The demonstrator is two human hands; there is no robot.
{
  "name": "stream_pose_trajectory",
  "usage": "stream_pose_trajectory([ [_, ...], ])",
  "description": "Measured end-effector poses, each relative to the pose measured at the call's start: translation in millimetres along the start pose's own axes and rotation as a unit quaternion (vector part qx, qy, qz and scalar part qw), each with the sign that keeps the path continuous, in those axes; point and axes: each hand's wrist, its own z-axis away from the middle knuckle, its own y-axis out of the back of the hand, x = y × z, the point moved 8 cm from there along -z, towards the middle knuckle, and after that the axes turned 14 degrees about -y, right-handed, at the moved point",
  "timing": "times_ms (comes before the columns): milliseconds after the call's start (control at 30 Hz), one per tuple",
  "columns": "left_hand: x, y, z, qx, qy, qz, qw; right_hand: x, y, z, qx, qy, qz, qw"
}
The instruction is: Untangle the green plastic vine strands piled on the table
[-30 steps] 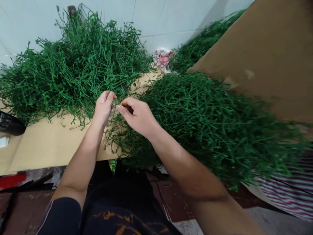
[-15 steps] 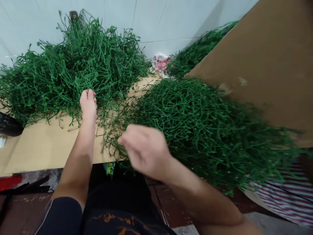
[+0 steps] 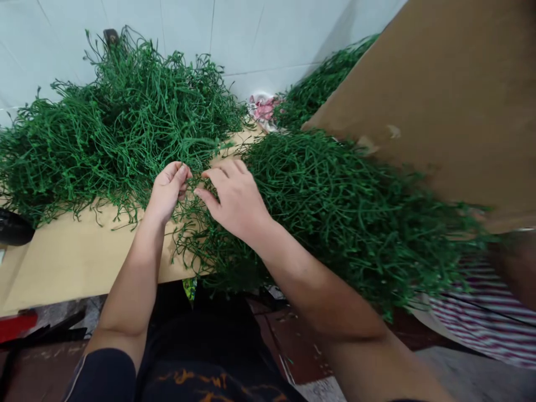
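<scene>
My left hand [image 3: 171,187] is pinched closed, thumb against fingers, at the front of the left heap of thin green artificial stems [image 3: 138,117]. Fine green stems show at its fingertips; how many it grips cannot be made out. Just right of it, my right hand [image 3: 237,198] has its thumb and fingers apart, palm down, with a small gap between the two hands. Nothing is visible in it, though its palm is hidden. Beside and beneath the right wrist spreads the right heap of green stems [image 3: 335,201].
Flat cardboard [image 3: 84,251] covers the work surface. A large cardboard sheet [image 3: 439,100] leans at the right, with more stems [image 3: 322,78] behind it. A pink and white bundle [image 3: 264,109] lies by the tiled wall [image 3: 184,28]. A black object [image 3: 14,228] sits far left; striped cloth [image 3: 481,318] is lower right.
My right hand has moved up and forward, closer to my left hand, and its closed fingers have spread. My left hand has shifted slightly right and turned, still pinched. The view has shifted a little.
</scene>
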Motion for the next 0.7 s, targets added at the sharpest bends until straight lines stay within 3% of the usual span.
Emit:
stream_pose_trajectory([
  [100, -4.2, -3.3, 3.6, -0.013, 0.011, 0.015, 1.000, 2.0, -24.8, -5.2, -0.032, -0.024, -0.005, 0.999],
  [300, -17.1, 5.7, 2.5, 0.018, 0.032, 0.033, 0.999, -0.4, -30.8, -6.8, -0.081, -0.007, -0.032, 0.996],
  [500, -20.6, 13.5, -6.5, 0.088, -0.043, -0.041, 0.994, -15.1, -39.1, 2.4, -0.159, 0.024, -0.090, 0.983],
  [600, -25.4, 27.3, -12.3, 0.122, -0.063, -0.088, 0.987, -28.9, -25.3, 15.8, -0.152, 0.048, -0.133, 0.978],
  [700, -23.5, 60.3, -10.6, 0.221, -0.045, -0.118, 0.967, -57.0, 11.0, 38.9, -0.141, 0.193, -0.210, 0.948],
])
